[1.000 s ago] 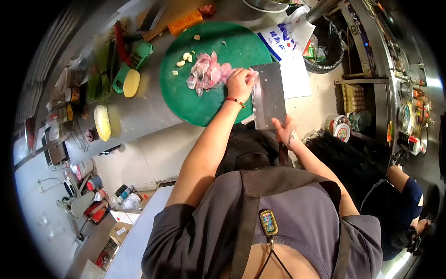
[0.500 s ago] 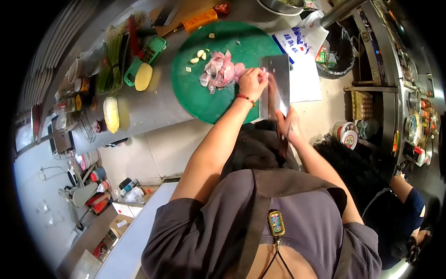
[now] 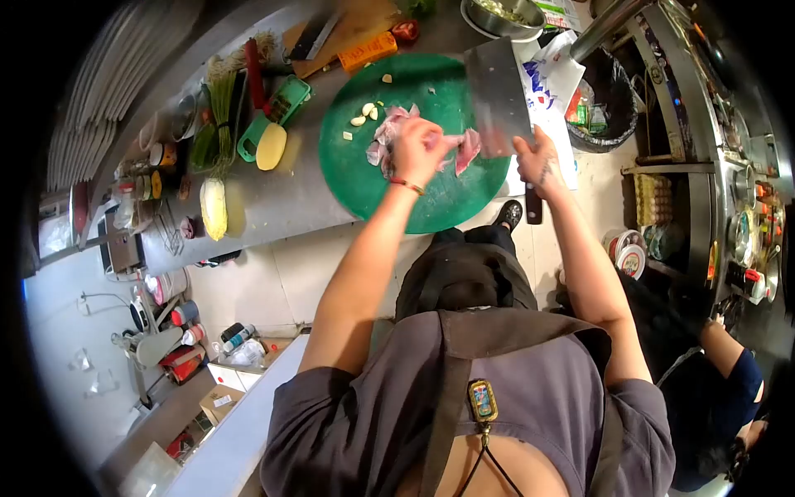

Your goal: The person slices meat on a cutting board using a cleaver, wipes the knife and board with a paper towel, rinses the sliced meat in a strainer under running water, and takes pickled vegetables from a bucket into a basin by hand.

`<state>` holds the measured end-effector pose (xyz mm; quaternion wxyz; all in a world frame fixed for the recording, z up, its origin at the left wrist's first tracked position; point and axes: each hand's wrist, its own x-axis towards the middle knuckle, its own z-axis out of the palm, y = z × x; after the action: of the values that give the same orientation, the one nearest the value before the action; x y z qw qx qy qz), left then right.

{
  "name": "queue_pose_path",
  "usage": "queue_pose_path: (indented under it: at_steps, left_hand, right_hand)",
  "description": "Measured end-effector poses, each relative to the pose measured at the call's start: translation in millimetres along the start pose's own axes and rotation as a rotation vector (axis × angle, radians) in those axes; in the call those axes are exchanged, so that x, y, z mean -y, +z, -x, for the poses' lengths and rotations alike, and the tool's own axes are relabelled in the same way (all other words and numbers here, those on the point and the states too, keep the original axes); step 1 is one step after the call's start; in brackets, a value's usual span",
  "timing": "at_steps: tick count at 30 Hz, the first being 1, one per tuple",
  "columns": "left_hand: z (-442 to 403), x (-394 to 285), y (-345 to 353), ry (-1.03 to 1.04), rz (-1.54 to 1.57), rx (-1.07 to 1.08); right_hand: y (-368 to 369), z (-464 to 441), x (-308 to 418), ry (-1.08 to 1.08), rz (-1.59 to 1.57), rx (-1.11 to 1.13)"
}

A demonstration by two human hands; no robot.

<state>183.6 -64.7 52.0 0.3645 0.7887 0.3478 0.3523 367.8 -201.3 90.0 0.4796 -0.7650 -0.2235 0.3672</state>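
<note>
My right hand (image 3: pixel 540 164) is closed around a cleaver (image 3: pixel 497 87), whose broad blade is raised over the right side of the round green cutting board (image 3: pixel 356 178). The cleaver's dark handle sticks out below my fist. My left hand (image 3: pixel 416 153), slightly blurred, is closed with its fingertips at a pink raw meat piece (image 3: pixel 469 152) close to the blade. Partly hidden behind that hand lies a pile of pale pink meat slices (image 3: pixel 389 128). Several peeled garlic cloves (image 3: pixel 368 109) rest to the left of the pile.
Left of the board are a peeled potato-like vegetable (image 3: pixel 271 147), a green grater (image 3: pixel 290 99), a Chinese cabbage (image 3: pixel 214 209) and green stalks (image 3: pixel 222 99). An orange box (image 3: pixel 368 51) and metal bowl (image 3: pixel 505 15) stand behind. A lined bin (image 3: pixel 609 99) and another person (image 3: pixel 720 389) are at right.
My left hand has moved left, away from the cleaver, over the meat pile. The cleaver has shifted up and right, and a separate meat piece now shows between hand and blade.
</note>
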Motion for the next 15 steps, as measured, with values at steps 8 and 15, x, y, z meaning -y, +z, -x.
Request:
queue_pose_path:
  at_steps: [8,15]
  left_hand:
    - [-53.6,95.3,-64.1,0.076,-0.511,-0.127]
    - [-74.7,96.0,-72.8,0.08,-0.625,-0.121]
  right_hand:
    - [-10.3,62.3,-26.4,-0.288,0.607,-0.154]
    - [14.5,61.5,-9.5,-0.317,0.366,0.082]
